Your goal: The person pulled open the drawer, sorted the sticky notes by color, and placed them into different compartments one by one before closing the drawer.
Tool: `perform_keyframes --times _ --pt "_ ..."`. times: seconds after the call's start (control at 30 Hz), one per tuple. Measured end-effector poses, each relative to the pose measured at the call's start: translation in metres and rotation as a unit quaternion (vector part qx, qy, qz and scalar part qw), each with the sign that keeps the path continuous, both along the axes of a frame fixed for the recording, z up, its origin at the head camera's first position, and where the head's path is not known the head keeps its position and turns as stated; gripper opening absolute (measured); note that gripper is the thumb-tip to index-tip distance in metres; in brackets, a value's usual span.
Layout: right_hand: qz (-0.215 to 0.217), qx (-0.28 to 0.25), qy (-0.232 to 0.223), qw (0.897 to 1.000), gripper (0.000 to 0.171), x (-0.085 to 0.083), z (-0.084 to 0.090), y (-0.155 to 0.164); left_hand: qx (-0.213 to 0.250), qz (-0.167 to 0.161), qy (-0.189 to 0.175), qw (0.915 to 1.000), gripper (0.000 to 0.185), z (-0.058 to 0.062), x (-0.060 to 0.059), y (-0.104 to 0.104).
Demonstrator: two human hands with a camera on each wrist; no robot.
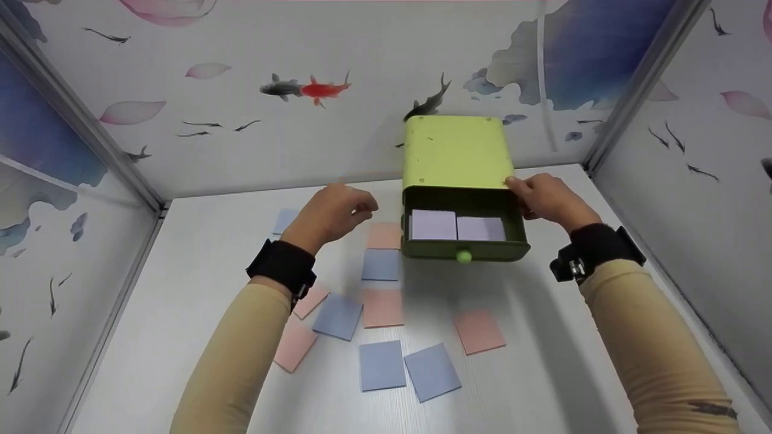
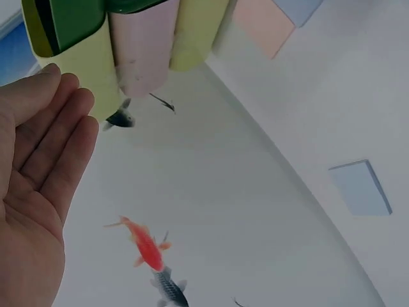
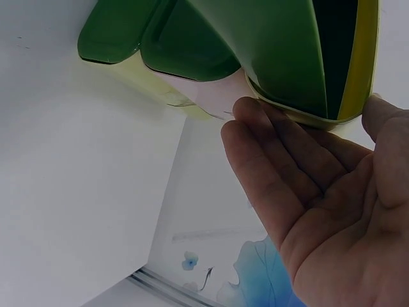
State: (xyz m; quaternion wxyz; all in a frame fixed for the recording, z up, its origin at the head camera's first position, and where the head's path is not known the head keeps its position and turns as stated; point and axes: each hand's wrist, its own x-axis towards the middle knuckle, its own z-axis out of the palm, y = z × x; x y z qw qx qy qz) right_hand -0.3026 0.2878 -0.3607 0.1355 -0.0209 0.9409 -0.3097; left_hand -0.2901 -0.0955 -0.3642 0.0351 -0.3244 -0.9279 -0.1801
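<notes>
Smooth glossy plastic drawer box [image 1: 455, 150], matt paper notes [image 1: 382, 364], smooth white tabletop [image 1: 543, 374]

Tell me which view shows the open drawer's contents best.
The head view: the green drawer is pulled out, with two pale purple cards lying side by side inside. The right wrist view shows only the box's underside and side by the right hand; the left wrist view shows just its corner.

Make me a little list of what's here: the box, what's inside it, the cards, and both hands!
box: green drawer box on the white table, drawer pulled open
inside drawer: two pale purple cards side by side
on table: loose pink and blue cards
right hand: straight fingers touching the box's right side
left hand: open, holding nothing, left of the box
</notes>
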Motion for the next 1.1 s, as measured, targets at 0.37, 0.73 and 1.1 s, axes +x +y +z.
perform_keyframes --times 0.37,0.73,1.1 --pt "0.004 0.002 0.006 1.000 0.062 0.000 0.001 0.001 -0.002 0.010 -0.126 0.9920 0.021 -0.056 0.026 0.008" --pt "0.004 -0.001 0.003 1.000 0.062 0.000 0.002 0.000 0.082 -0.015 -0.182 0.9797 0.026 -0.082 0.060 0.060" --pt "0.003 0.000 0.003 1.000 0.062 0.000 0.000 0.000 0.275 0.013 -0.261 0.9253 0.041 -0.081 0.078 0.107"
